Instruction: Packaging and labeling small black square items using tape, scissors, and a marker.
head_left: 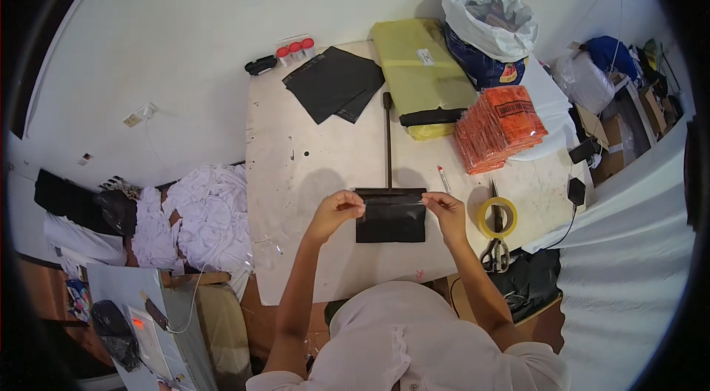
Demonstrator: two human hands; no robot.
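A small black plastic packet (392,225) lies flat near the front of the table, its upper part folded over. Across its upper part runs a thin, see-through strip (393,203) that looks like clear tape. My left hand (335,215) pinches the strip's left end between thumb and fingers. At the opposite end, my right hand (447,216) pinches it the same way. A dark rod (388,141) with a knobbed end reaches from the packet's top edge toward the back. Right of my right hand are a roll of yellowish tape (482,222) and dark-handled scissors (495,256).
Stacked orange packets (503,128), a yellow plastic bundle (414,58) and a white-lined sack (488,21) crowd the back right. Flat black bags (333,82) and red-lidded containers (296,51) sit at the back. A marker (444,179) lies by my right hand. White cloth (211,206) is heaped left.
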